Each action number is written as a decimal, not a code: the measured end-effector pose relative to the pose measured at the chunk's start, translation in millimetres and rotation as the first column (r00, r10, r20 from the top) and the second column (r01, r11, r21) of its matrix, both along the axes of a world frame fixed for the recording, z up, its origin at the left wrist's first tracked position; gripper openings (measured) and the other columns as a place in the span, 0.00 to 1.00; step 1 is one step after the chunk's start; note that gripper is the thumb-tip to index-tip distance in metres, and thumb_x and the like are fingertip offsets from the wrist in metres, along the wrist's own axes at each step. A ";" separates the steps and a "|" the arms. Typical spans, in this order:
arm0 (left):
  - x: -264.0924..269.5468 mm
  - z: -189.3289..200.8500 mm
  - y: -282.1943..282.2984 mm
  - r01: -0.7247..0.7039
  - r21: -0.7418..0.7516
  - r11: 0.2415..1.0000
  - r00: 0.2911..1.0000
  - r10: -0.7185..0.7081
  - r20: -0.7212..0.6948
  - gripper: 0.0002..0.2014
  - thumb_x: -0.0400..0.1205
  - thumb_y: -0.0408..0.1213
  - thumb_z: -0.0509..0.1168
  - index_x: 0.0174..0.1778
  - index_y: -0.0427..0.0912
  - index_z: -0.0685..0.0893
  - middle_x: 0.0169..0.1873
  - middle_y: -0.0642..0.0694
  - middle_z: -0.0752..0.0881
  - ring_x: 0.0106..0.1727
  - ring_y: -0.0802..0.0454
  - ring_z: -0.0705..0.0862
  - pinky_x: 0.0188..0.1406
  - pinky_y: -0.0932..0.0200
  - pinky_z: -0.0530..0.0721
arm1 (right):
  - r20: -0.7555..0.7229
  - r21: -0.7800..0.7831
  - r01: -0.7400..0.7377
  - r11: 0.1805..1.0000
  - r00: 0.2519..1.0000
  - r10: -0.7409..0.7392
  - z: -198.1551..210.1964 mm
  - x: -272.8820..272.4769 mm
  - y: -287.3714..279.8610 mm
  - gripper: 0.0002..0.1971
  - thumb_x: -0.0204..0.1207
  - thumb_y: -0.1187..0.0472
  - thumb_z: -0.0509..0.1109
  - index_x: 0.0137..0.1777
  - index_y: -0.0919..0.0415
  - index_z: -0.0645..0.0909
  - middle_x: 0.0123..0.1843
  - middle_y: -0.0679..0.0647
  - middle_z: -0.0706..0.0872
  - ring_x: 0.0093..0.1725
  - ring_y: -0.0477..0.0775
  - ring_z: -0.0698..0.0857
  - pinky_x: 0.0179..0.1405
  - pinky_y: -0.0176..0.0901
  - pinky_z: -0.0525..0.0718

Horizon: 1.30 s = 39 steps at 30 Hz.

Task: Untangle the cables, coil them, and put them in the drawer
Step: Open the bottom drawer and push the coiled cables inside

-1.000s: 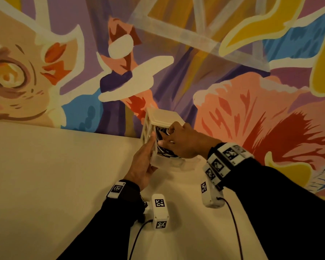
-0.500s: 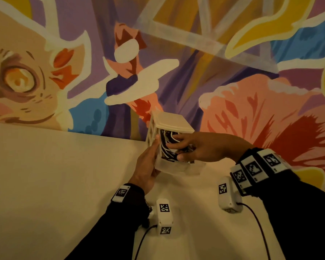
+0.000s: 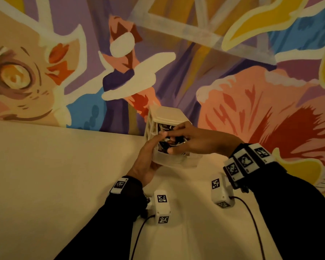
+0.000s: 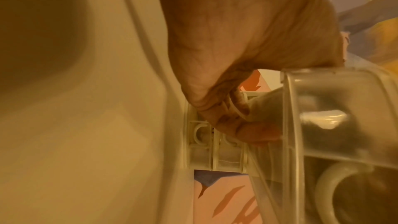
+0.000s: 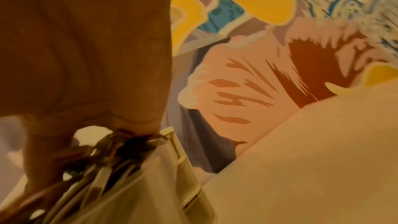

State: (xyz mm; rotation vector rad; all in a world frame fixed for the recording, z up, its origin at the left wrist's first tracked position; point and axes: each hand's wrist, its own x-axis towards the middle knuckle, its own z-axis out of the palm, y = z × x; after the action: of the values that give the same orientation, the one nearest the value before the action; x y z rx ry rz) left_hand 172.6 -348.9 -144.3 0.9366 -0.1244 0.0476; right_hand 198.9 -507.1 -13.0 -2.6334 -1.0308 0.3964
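A small white drawer unit [image 3: 167, 114] stands on the cream table against the painted wall. Its translucent drawer [image 3: 169, 161] is pulled out toward me and holds a bundle of black and white cables [image 3: 162, 147]. My left hand [image 3: 150, 152] grips the drawer's left front corner, its index finger reaching up to the cables. My right hand [image 3: 176, 140] lies across the bundle, fingers above it and thumb below. The left wrist view shows my left hand [image 4: 226, 108] curled at the unit's lattice side [image 4: 204, 151] beside the drawer [image 4: 333, 108]. The right wrist view shows my right hand [image 5: 86, 74] gripping the cables [image 5: 103, 156].
The colourful mural wall [image 3: 251, 100] rises directly behind the unit. The cream table [image 3: 45, 175] stretches to the left and toward me. Two white tagged camera blocks [image 3: 161, 207] [image 3: 220, 192] hang under my wrists, with thin black leads trailing toward me.
My right hand has turned from reaching into the unit to lying across the cables in the drawer, its forearm swinging right. My left hand stays at the drawer's left side.
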 end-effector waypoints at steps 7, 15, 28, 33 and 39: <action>4.0 -4.5 -0.8 -0.062 -0.016 0.998 0.998 0.061 -0.030 0.20 0.86 0.45 0.69 0.74 0.46 0.89 0.66 0.41 0.93 0.66 0.43 0.91 0.53 0.53 0.89 | -0.459 0.459 0.263 0.848 0.888 -0.027 3.9 12.4 -25.8 0.26 0.90 0.74 0.60 0.84 0.54 0.77 0.72 0.44 0.91 0.71 0.48 0.89 0.69 0.45 0.89; 1.8 2.2 -1.5 -0.031 0.064 0.997 0.999 0.030 0.016 0.23 0.89 0.56 0.68 0.78 0.53 0.86 0.68 0.44 0.92 0.69 0.46 0.91 0.59 0.50 0.88 | 0.170 0.164 0.120 0.979 0.974 -0.148 -6.3 18.5 -0.3 0.35 0.69 0.32 0.84 0.75 0.42 0.87 0.67 0.36 0.92 0.55 0.31 0.88 0.55 0.30 0.83; 18.5 -9.7 4.6 -0.147 0.053 0.988 0.988 0.149 -0.042 0.28 0.76 0.51 0.78 0.72 0.46 0.90 0.67 0.39 0.92 0.69 0.37 0.90 0.62 0.42 0.87 | 0.026 0.056 0.092 0.994 0.995 -0.093 10.3 23.3 -14.9 0.32 0.81 0.63 0.81 0.84 0.53 0.77 0.78 0.41 0.86 0.64 0.37 0.89 0.50 0.25 0.80; 13.8 -7.1 4.4 -0.116 0.049 0.992 0.992 0.118 -0.038 0.22 0.83 0.48 0.74 0.72 0.46 0.91 0.66 0.40 0.93 0.69 0.38 0.91 0.72 0.38 0.85 | 0.261 0.227 0.225 0.947 0.923 -0.282 12.1 20.9 -8.8 0.30 0.66 0.51 0.92 0.68 0.51 0.90 0.62 0.46 0.93 0.54 0.47 0.92 0.45 0.36 0.85; 8.0 -2.3 1.2 -0.121 0.048 0.992 0.992 0.122 -0.025 0.21 0.85 0.49 0.73 0.74 0.49 0.90 0.65 0.41 0.93 0.68 0.40 0.91 0.71 0.39 0.86 | 0.182 0.171 0.267 0.949 0.938 -0.296 13.0 12.9 -0.5 0.10 0.79 0.48 0.81 0.46 0.55 0.95 0.38 0.49 0.95 0.40 0.47 0.94 0.47 0.45 0.91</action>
State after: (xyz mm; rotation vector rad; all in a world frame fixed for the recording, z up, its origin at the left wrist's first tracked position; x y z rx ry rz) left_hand 180.5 -347.7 -146.6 0.9898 -0.0428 0.1449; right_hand 211.8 -507.6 0.0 -2.6757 -0.6878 -0.0156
